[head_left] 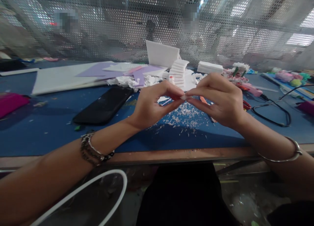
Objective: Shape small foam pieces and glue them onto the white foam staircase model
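Left hand point(149, 104) and right hand point(219, 100) both pinched a white piece point(183, 97), apparently for control, shavings point(186, 116) at its six o'clock!

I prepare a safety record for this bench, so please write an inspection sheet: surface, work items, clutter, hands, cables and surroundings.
Surface: blue tabletop with a brown front edge; white shavings scattered below the hands.
Work items: small white piece between the fingertips; its exact shape is too small to tell.
Clutter: black phone, purple sheets, pleated white stack, pink device.
Hands: left hand and right hand both pinch the piece, above the table.
Cables: black cable loops at right; a white cable-like loop hangs below the table edge.
Surroundings: perforated screen behind the table; blurred shapes beyond.
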A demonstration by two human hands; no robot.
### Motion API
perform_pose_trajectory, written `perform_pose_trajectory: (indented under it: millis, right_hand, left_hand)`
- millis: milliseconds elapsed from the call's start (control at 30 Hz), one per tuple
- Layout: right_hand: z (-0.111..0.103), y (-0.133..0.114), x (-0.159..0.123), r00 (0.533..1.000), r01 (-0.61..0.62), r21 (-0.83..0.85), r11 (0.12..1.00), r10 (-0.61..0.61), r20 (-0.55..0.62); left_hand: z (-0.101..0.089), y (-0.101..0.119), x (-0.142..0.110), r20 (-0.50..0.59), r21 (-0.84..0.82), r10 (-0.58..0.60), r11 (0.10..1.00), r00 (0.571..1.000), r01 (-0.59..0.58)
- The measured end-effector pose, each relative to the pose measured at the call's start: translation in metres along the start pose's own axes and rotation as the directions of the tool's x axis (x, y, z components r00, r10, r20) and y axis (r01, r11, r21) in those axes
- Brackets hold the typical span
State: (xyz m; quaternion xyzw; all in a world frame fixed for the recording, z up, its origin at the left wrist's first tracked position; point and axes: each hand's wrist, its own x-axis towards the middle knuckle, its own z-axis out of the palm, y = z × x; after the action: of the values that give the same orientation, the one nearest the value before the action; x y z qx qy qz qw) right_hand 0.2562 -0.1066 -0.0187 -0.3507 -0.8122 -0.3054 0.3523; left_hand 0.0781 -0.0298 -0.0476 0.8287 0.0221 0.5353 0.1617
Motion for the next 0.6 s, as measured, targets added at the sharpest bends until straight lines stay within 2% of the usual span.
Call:
perform_pose_trajectory:
  millis: [167, 300, 367, 600]
  right_hand:
    - [-0.0041, 0.0008, 0.0011, 0.998, -0.037, -0.007, 0.999, 0.036, -0.045]
    - [-0.0025, 0.0012, 0.0010, 0.997, 0.052, 0.021, 0.998, -0.050, -0.051]
    - [-0.0005, 0.0010, 0.0005, 0.998, 0.054, 0.038, 0.998, -0.053, -0.040]
    - [0.0012, -0.0009, -0.0002, 0.998, 0.041, 0.065, 0.997, -0.038, -0.044]
  left_hand:
    - [-0.0002, -0.0006, 0.0001, -0.002, -0.014, -0.023, 1.000, 1.000, 0.023]
    - [-0.0006, -0.0014, -0.0002, 0.004, -0.030, 0.005, 1.000, 1.000, -0.004]
    - [-0.0006, -0.0015, -0.0001, 0.010, -0.026, 0.010, 1.000, 1.000, -0.009]
    - [-0.0018, -0.0005, 0.0045, -0.007, 0.038, 0.134, 0.990, 0.991, -0.134]
